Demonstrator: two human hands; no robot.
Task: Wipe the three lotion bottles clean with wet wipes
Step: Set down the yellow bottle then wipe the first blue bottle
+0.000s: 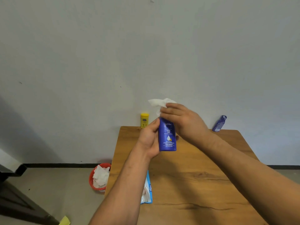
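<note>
Counter of brown wood grain stands against a pale, bare wall, with grey floor and a black skirting strip to either side. At its far left corner a yellow lotion bottle stands upright; at the far right corner a small blue bottle leans tilted against the wall. A blue pack of wet wipes lies near the counter's left edge, partly hidden by the left forearm. On the floor beside that edge sits a red bin holding crumpled white wipes. Both arms reach forward over the counter. The left hand grips the blue Nivea Body Milk bottle from its left side, thumb up along the edge, holding it upright over the far half of the counter. The right hand curls over the bottle's top, pinching a white wet wipe whose loose end sticks up past the fingers.
</note>
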